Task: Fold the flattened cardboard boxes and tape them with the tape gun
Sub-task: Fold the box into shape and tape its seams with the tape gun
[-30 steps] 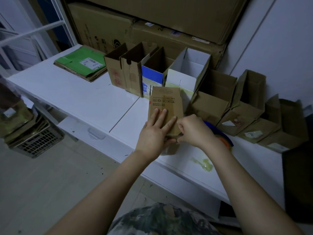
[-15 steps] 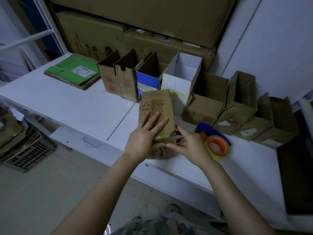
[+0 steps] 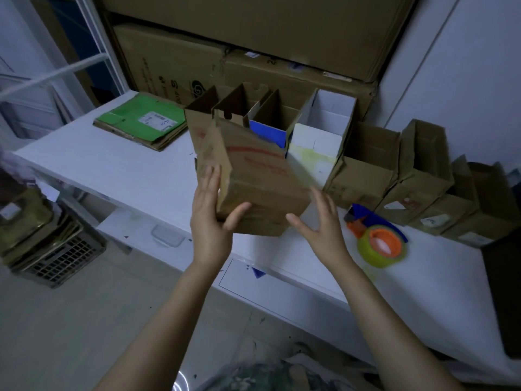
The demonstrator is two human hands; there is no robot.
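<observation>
Cardboard box (image 3: 253,179) light, crushable; hold by opposite walls. Left hand (image 3: 210,213) grip clasps corner; right hand (image 3: 321,224) released.

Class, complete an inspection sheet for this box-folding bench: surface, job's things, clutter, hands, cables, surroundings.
Surface: white table, some stains.
Job's things: brown box held in the air; tape gun lying on the table; opened boxes in a row by the wall; flattened green cardboard far left.
Clutter: dark object at the right edge.
Hands: left hand grips the box's corner; right hand open beside it, contact unclear.
Cables: nothing seen.
Surroundings: large cartons stacked behind; crate on the floor.
</observation>
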